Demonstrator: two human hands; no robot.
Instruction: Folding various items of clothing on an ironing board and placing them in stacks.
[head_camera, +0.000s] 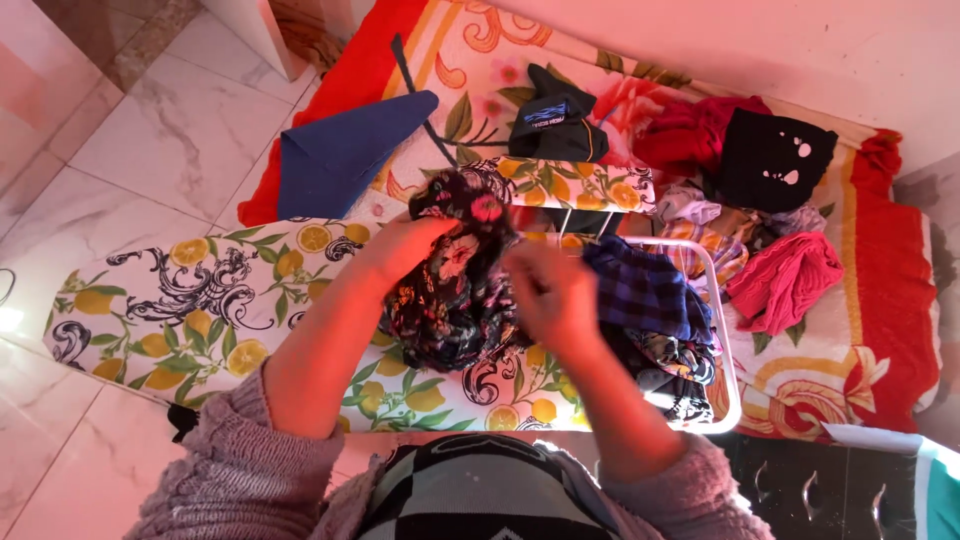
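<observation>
A bed (880, 300) with a red floral spread is filling the upper right of the frame, strewn with clothes. Across the centre an ironing board (200, 310) in lemon print is running left to right. On it a dark floral garment (450, 300) is lying bunched, its length running up-frame. The left hand (415, 250) is gripping its top; the right hand (550, 290) is pinching its right edge, both equally near.

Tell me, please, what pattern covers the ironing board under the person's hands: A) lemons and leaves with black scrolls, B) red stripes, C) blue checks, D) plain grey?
A: the ironing board shows yellow lemons, green leaves and black scrolls on white, under the dark floral garment that both hands grip.
</observation>
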